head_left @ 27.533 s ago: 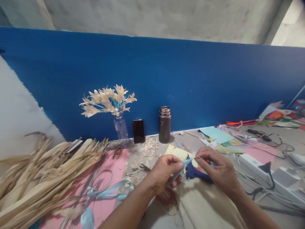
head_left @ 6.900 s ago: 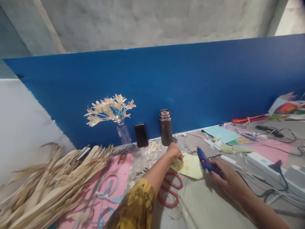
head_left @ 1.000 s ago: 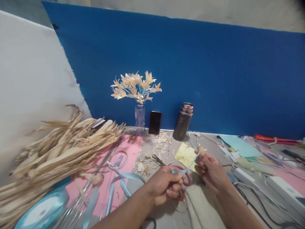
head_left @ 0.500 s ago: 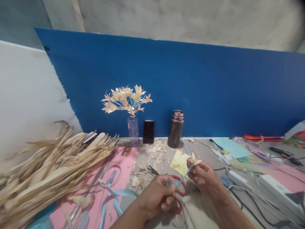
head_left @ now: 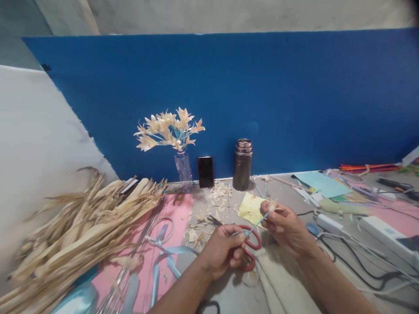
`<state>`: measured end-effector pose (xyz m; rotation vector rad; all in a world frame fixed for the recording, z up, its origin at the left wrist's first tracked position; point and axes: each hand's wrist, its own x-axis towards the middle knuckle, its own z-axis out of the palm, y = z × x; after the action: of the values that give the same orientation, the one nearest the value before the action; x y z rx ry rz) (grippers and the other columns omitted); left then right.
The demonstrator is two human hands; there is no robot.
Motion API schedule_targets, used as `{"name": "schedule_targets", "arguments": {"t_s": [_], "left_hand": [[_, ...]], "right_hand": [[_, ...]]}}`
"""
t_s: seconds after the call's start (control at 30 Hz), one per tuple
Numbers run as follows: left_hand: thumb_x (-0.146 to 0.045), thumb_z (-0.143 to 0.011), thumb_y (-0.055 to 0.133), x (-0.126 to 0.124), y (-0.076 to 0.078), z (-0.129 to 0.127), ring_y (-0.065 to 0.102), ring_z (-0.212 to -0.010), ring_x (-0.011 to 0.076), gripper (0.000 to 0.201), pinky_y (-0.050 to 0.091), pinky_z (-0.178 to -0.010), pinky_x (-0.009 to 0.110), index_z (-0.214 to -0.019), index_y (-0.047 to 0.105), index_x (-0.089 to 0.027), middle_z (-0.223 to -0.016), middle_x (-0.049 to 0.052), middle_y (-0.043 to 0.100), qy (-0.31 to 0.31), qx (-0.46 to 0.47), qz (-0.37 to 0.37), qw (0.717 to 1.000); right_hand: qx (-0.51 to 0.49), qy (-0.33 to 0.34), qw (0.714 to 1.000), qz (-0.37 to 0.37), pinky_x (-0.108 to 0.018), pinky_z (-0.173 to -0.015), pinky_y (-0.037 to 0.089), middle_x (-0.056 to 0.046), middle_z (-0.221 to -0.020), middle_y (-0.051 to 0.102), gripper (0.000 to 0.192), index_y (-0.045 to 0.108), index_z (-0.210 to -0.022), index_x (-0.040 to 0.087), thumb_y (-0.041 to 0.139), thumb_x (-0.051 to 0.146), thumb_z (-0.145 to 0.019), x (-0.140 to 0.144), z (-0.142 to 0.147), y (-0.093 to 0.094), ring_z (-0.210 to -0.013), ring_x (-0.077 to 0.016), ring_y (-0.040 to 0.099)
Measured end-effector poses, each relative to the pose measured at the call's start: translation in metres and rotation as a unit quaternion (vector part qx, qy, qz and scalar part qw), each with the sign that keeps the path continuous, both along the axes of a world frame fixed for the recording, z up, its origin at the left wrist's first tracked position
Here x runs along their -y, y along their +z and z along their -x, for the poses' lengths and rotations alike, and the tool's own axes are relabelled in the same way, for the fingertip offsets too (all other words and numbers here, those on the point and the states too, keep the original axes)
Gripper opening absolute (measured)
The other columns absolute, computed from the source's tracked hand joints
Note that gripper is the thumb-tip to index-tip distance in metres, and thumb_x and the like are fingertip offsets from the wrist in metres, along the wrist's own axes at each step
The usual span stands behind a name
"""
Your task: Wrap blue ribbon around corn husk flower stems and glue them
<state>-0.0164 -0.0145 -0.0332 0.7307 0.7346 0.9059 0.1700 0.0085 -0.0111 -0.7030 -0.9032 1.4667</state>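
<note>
Fingers of the left hand are pinched shut on the lower end of a thin stem wrapped in pale blue ribbon, while the fingers of the right hand are closed on its upper end, where a small cream husk petal is held. The stem is kept in the air, slanting up to the right, just above the red-handled scissors that lie on the grey bench. Part of the scissors is hidden behind the left hand, and the blades cannot be made out.

To the left, a loose pale blue satin ribbon is curled over a pink paper sheet, and a heap of dried tan husk strips is cut off by the left edge. A yellow paper scrap lies just beyond the hands. To the right, a white power strip with black cables is cut off at the frame edge; bare bench is seen only close to the near edge.

Farther back, cream husk shavings are scattered near a dark metal flask, a black phone leaned upright, and a clear bottle holding cream husk flowers. All three stand against a blue board. No writing can be read anywhere.
</note>
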Motion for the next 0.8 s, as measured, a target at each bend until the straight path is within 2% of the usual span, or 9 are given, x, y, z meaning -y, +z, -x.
{"name": "schedule_targets", "arguments": {"t_s": [0.13, 0.23, 0.3, 0.4, 0.47, 0.53, 0.67, 0.8], "left_hand": [[-0.042, -0.063, 0.086, 0.000, -0.006, -0.004, 0.040, -0.032, 0.0058, 0.039, 0.025, -0.033, 0.018, -0.077, 0.063, -0.014, -0.046, -0.004, 0.056, 0.047, -0.064, -0.051, 0.996], [-0.045, -0.069, 0.082, 0.002, -0.007, -0.006, 0.039, -0.030, 0.0063, 0.037, 0.026, -0.034, 0.018, -0.080, 0.065, -0.014, -0.041, -0.005, 0.053, 0.071, -0.100, -0.079, 0.989], [-0.045, -0.068, 0.083, 0.004, -0.004, -0.006, 0.036, -0.032, 0.0048, 0.038, 0.025, -0.035, 0.018, -0.080, 0.063, -0.015, -0.043, -0.007, 0.051, 0.074, -0.071, -0.067, 0.992], [-0.042, -0.061, 0.088, 0.006, 0.002, -0.005, 0.034, -0.040, 0.0030, 0.044, 0.023, -0.035, 0.015, -0.080, 0.058, -0.016, -0.053, -0.007, 0.052, 0.060, 0.013, -0.022, 0.998], [-0.039, -0.059, 0.090, 0.006, 0.005, -0.004, 0.034, -0.043, 0.0028, 0.047, 0.021, -0.036, 0.014, -0.082, 0.056, -0.016, -0.058, -0.005, 0.054, 0.046, 0.044, -0.001, 0.998], [-0.036, -0.062, 0.090, 0.007, 0.007, -0.003, 0.032, -0.043, 0.0022, 0.045, 0.019, -0.036, 0.014, -0.083, 0.057, -0.015, -0.060, -0.004, 0.054, 0.030, 0.059, 0.009, 0.998], [-0.030, -0.069, 0.085, 0.008, 0.006, -0.004, 0.026, -0.043, 0.0003, 0.034, 0.016, -0.036, 0.015, -0.080, 0.058, -0.012, -0.062, -0.004, 0.051, -0.001, 0.072, 0.010, 0.997], [-0.030, -0.071, 0.084, 0.010, 0.008, -0.005, 0.024, -0.042, 0.0000, 0.032, 0.015, -0.037, 0.017, -0.079, 0.059, -0.011, -0.063, -0.004, 0.049, -0.005, 0.069, 0.010, 0.998]], "right_hand": [[-0.032, -0.055, 0.998, 0.030, -0.021, -0.046, 0.032, 0.001, -0.079, 0.055, 0.031, 0.070, -0.072, 0.019, 0.093, 0.033, -0.056, -0.003, 0.004, -0.004, -0.058, -0.0091, 0.036], [-0.037, -0.070, 0.996, 0.035, -0.020, -0.045, 0.032, 0.002, -0.080, 0.055, 0.029, 0.071, -0.073, 0.020, 0.092, 0.034, -0.059, -0.003, 0.005, -0.006, -0.058, -0.0085, 0.035], [-0.029, -0.047, 0.998, 0.031, -0.020, -0.046, 0.034, 0.000, -0.081, 0.057, 0.032, 0.073, -0.078, 0.019, 0.093, 0.035, -0.058, -0.002, 0.004, -0.005, -0.059, -0.0088, 0.037], [0.000, 0.009, 1.000, 0.025, -0.021, -0.048, 0.038, -0.003, -0.089, 0.061, 0.044, 0.077, -0.095, 0.019, 0.093, 0.038, -0.058, 0.001, 0.003, -0.002, -0.064, -0.0104, 0.045], [0.026, 0.018, 0.999, 0.040, -0.022, -0.051, 0.039, -0.004, -0.089, 0.063, 0.048, 0.077, -0.102, 0.020, 0.091, 0.039, -0.061, 0.002, 0.003, -0.002, -0.065, -0.0117, 0.050], [0.048, 0.006, 0.997, 0.058, -0.023, -0.050, 0.038, -0.003, -0.082, 0.064, 0.046, 0.077, -0.101, 0.019, 0.091, 0.039, -0.061, 0.002, 0.003, -0.003, -0.061, -0.0116, 0.050], [0.065, -0.010, 0.996, 0.058, -0.022, -0.046, 0.031, 0.000, -0.069, 0.061, 0.042, 0.078, -0.092, 0.017, 0.091, 0.041, -0.060, 0.001, 0.004, -0.004, -0.051, -0.0079, 0.040], [0.077, -0.007, 0.996, 0.050, -0.022, -0.045, 0.026, 0.003, -0.062, 0.055, 0.039, 0.078, -0.084, 0.016, 0.091, 0.042, -0.058, 0.000, 0.005, 0.000, -0.050, -0.0072, 0.034]]}}
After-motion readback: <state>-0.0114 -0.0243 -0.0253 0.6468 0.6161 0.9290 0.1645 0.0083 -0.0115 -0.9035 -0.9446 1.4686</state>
